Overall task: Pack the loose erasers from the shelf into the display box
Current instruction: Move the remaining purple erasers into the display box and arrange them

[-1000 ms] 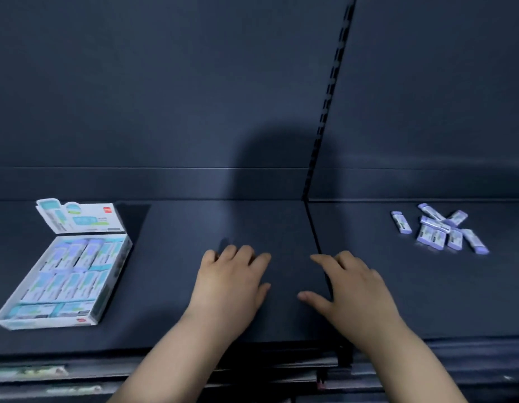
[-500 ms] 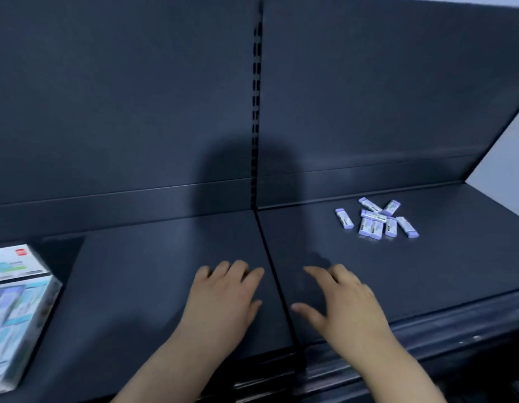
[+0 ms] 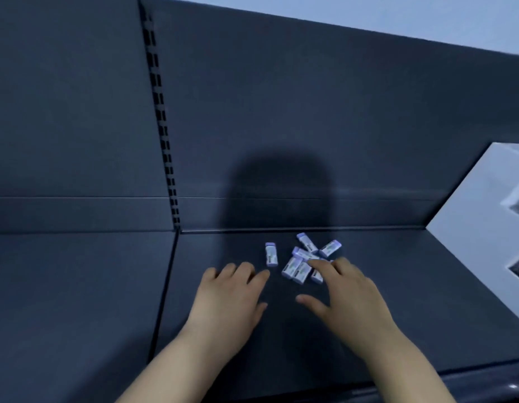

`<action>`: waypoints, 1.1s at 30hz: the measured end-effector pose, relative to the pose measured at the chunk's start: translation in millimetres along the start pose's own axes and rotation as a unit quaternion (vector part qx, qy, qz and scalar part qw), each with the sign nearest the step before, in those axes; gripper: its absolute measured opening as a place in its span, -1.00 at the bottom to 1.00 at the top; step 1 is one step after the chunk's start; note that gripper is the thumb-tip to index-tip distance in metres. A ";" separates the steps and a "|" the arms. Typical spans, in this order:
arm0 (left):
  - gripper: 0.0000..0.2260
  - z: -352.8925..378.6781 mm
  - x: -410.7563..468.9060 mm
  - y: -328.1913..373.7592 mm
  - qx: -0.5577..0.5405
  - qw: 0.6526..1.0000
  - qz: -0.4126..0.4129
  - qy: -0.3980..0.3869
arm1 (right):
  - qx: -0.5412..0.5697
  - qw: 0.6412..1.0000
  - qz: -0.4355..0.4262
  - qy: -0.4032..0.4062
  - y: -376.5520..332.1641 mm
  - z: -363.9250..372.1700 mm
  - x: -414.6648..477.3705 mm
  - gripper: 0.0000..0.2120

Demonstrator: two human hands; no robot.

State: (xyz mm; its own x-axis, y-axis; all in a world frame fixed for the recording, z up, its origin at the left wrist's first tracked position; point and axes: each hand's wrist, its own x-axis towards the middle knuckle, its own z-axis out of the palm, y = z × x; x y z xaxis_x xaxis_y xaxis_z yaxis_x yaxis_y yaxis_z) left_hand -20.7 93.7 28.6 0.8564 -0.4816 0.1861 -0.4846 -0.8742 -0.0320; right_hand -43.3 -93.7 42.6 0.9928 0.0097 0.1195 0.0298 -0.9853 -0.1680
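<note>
Erasers (image 3: 303, 258) lie in a loose pile at centre frame on the dark shelf (image 3: 78, 286), one stray at its left edge. Left hand (image 3: 229, 298), lower centre-left, flat, fingers spread, empty. Right hand (image 3: 351, 298) spread, empty, fingertips over the pile's right side. Likely light, rigid, sleeved blocks; pinch across the long sides.

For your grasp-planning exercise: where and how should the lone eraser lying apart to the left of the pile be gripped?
Pinch the lone eraser across its two long sides, coming from above. It lies flat with bare shelf around it, and the left hand is nearest.
</note>
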 end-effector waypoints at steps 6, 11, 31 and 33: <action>-0.46 24.2 31.5 40.0 -0.017 1.000 -0.025 -0.007 | -0.002 0.999 -0.022 -0.026 65.5 1.0 17.1 -0.40; -0.49 37.1 46.2 60.6 -0.014 0.998 -0.054 -0.027 | -0.001 0.998 -0.025 -0.055 101.0 5.9 31.6 -0.44; -0.54 43.0 77.1 102.3 0.001 0.994 -0.019 -0.111 | 0.124 0.978 -0.013 -0.168 129.8 32.8 60.9 -0.43; -0.64 38.6 73.4 101.6 -0.035 0.993 -0.007 -0.111 | 0.087 0.983 -0.005 -0.159 127.0 29.4 55.4 -0.45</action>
State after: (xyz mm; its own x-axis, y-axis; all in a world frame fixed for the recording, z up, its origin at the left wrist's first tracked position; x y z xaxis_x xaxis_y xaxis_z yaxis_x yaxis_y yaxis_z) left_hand -0.1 -32.9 1.1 0.8778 -0.4777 -0.0361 -0.4764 -0.8784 0.0388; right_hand 18.9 -213.3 -0.9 0.9774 0.1005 -0.1858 0.0326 -0.9408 -0.3375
